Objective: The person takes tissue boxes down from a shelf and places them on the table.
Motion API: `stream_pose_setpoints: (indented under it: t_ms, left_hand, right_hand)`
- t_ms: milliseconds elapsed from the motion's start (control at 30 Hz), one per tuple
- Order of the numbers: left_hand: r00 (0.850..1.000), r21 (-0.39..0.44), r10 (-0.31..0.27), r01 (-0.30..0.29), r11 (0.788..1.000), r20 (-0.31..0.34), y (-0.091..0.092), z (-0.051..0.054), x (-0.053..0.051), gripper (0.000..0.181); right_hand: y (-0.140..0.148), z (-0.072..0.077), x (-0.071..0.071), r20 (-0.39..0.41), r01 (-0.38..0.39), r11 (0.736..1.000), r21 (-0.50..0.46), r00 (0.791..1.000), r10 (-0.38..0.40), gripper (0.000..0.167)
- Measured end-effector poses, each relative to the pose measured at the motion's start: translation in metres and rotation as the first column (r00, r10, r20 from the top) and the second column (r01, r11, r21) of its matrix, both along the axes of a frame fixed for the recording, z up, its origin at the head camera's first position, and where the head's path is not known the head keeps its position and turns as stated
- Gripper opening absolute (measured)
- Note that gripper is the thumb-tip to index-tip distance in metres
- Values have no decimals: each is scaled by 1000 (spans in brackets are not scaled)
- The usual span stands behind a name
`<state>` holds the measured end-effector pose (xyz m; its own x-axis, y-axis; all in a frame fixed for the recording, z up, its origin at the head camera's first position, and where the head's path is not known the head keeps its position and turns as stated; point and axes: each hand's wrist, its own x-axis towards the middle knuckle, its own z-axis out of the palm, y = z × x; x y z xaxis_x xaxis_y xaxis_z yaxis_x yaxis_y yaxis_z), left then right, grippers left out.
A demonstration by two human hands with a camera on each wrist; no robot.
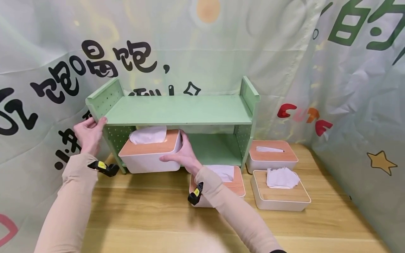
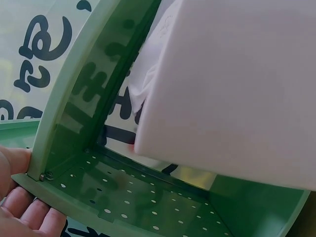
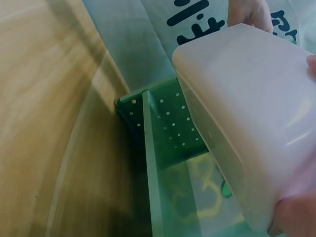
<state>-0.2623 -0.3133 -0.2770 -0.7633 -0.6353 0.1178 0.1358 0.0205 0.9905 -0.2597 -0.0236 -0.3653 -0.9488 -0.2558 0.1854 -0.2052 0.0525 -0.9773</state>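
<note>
My right hand (image 1: pixel 187 156) grips the right end of a white tissue box (image 1: pixel 150 163) with a wood-look lid and a tissue (image 1: pixel 148 135) sticking out. The box is held at the front left of the lower opening of a green two-tier shelf (image 1: pixel 183 110), above its bottom board (image 3: pixel 153 182). In the right wrist view, the box hangs tilted over the shelf's perforated side (image 3: pixel 170 118). My left hand (image 1: pixel 89 135) holds the shelf's left side panel, thumb on one face and fingers (image 2: pixel 29 210) on the other in the left wrist view.
On the wooden table (image 1: pixel 152 218), a second tissue box (image 1: pixel 235 186) stands before the shelf, partly hidden by my right arm. Two more tissue boxes, a rear one (image 1: pixel 272 164) and a front one (image 1: pixel 281 204), stand to the right. Printed cloth (image 1: pixel 205 59) hangs behind.
</note>
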Motion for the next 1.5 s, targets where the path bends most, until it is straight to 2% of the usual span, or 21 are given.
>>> stream_pose_setpoints:
  t_ms: [367,667,900,1500]
  left_hand:
    - [1000,12,-1,1,1000,-2,1,-1,0,50]
    - [998,17,-11,12,1000,-58,1,-2,-1,48]
    - [999,33,-19,20,999,-44,0,-2,-1,48]
    - [998,40,-31,33,999,-48,0,-2,0,48]
  right_hand:
    - [2,-4,14,18,-5,1000,-21,1000,6,126]
    - [0,-8,22,29,3,1000,-3,1000,-3,130]
    - [-1,-12,28,14,-2,1000,-23,1000,2,126]
    - [-4,-24,40,52,15,997,74,998,-18,128]
